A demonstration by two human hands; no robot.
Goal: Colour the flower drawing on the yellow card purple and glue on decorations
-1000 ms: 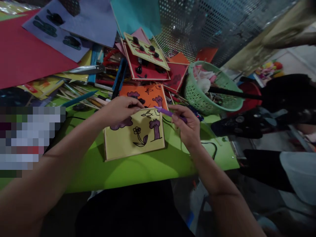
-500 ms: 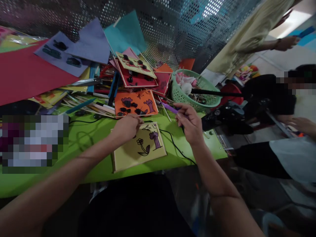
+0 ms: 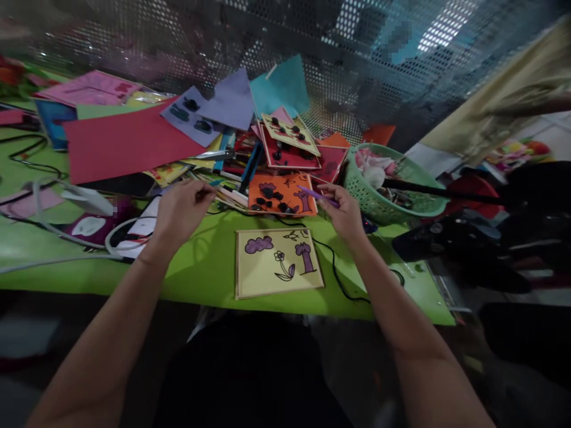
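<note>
Right hand [image 3: 345, 217] grips the purple pen [image 3: 311, 193], tip best kept off the orange card's [image 3: 288, 194] right edge; left hand's [image 3: 181, 208] hold, can't tell.

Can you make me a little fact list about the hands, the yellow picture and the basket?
Right hand: holds a purple pen
Left hand: by the pile of pens; can't tell if it holds anything
Yellow picture: flat on the green table
Drawn on it: cloud, bird, flower, tree
Beyond it: orange picture with dark pieces
Basket: light green, full of holes
</note>
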